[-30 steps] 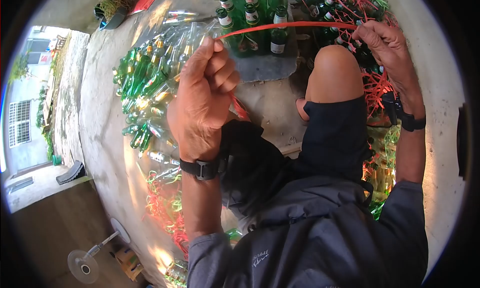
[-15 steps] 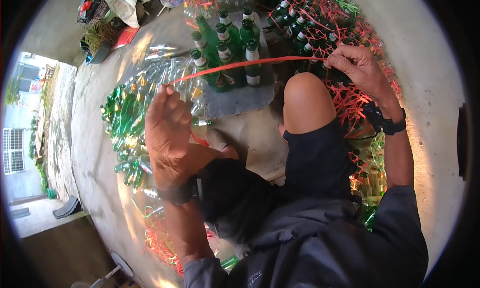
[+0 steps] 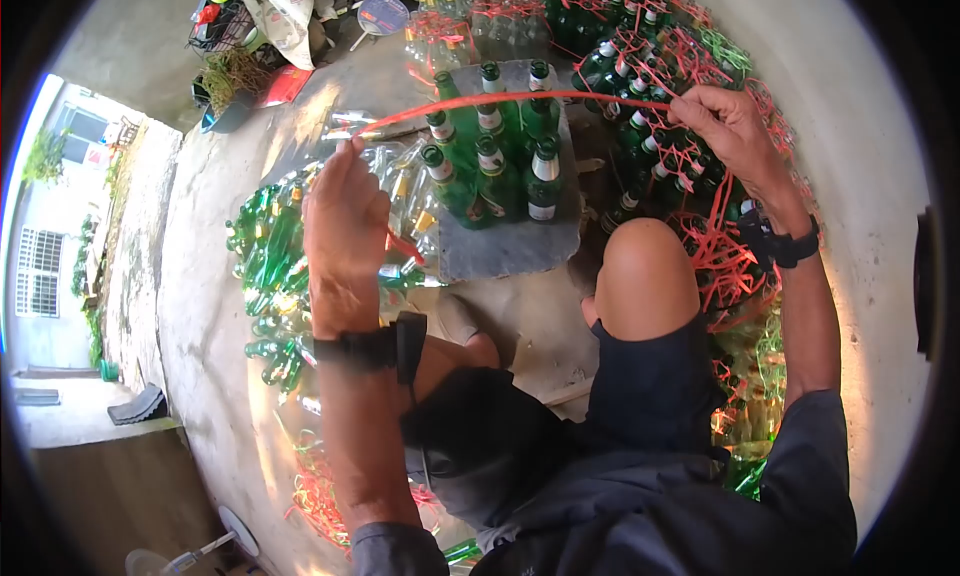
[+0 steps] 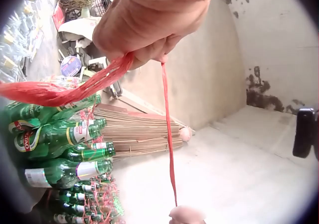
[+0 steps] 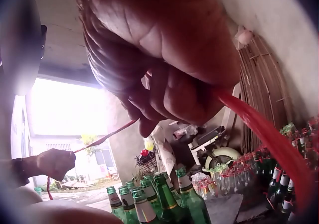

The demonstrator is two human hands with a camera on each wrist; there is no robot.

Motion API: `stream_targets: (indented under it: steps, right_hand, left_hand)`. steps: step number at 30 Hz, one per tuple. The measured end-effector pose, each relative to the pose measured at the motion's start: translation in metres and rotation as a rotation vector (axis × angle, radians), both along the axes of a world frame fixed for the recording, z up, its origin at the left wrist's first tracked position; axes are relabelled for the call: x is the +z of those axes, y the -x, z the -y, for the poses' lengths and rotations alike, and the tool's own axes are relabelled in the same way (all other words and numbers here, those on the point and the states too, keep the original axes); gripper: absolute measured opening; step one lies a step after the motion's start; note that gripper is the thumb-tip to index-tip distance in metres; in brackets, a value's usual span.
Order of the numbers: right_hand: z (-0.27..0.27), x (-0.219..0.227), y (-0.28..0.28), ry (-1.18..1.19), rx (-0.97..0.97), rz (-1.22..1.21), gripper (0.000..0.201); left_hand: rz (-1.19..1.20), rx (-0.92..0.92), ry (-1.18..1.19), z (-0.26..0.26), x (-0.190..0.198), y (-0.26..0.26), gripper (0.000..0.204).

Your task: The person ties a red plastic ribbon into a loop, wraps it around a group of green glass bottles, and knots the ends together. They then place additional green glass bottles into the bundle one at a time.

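A red plastic strip stretches between the two hands in a slight arc, above several green beer bottles. The left hand pinches one end between thumb and fingers; a loose tail hangs below it. At the other end, the right hand pinches the strip with curled fingers, and a thicker length runs out of that fist in the right wrist view. The bottles stand upright, grouped close together on a grey board in front of the person's knees. In the head view the strip crosses over their necks.
Loose green and clear bottles lie heaped at left. More upright bottles tied with red strips stand at right, beside a tangle of red strips. A hand fan and a plant pot lie farther back.
The hands have moved somewhat farther apart with the strip still drawn between them. The head view has shifted, so the bottles and board now show more fully.
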State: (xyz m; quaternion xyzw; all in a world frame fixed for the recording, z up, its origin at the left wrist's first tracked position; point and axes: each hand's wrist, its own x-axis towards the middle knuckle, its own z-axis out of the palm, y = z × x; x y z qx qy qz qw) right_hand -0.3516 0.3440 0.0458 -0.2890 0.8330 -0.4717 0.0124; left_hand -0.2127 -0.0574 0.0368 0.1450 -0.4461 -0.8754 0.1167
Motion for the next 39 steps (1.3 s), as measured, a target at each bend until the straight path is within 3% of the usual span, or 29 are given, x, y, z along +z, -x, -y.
stream_targets:
  steps: [6,9,14,17,19,21,27,29,34,36,39]
  right_hand:
    - [0.046,-0.026,0.061,0.192,-0.109,0.137,0.030]
    - [0.070,-0.052,0.092,0.185,-0.153,-0.041,0.030]
    - [0.097,-0.107,0.142,0.224,-0.180,-0.011,0.033]
    - [0.103,-0.131,0.158,0.038,-0.247,0.147,0.034]
    - [0.114,-0.139,0.152,0.066,-0.223,0.090,0.035]
    - [0.116,-0.155,0.155,0.096,-0.203,0.225,0.035]
    - [0.114,-0.211,0.163,-0.023,-0.182,0.296,0.033]
    - [0.111,-0.244,0.167,0.019,-0.138,0.238,0.029]
    - [0.113,-0.271,0.154,0.126,-0.112,0.298,0.023]
    - [0.111,-0.276,0.151,0.145,-0.104,0.463,0.020]
    - [0.111,-0.280,0.146,0.125,-0.077,0.415,0.022]
  left_hand:
    - [-0.009,0.150,0.095,0.026,-0.015,0.064,0.016]
    - [0.001,0.208,0.215,0.030,-0.028,0.090,0.017]
    - [0.164,0.261,0.297,0.039,-0.070,0.126,0.015]
    - [0.202,0.258,0.454,0.047,-0.106,0.142,0.019]
    - [0.234,0.253,0.519,0.048,-0.124,0.145,0.023]
    - [0.262,0.239,0.603,0.050,-0.139,0.148,0.025]
    - [0.335,0.211,0.774,0.053,-0.197,0.149,0.029]
    - [0.331,0.163,0.775,0.048,-0.194,0.138,0.028]
    - [0.415,0.092,0.857,0.052,-0.224,0.134,0.032]
    - [0.399,0.085,0.877,0.056,-0.236,0.132,0.030]
    - [0.399,0.062,0.873,0.062,-0.247,0.130,0.029]
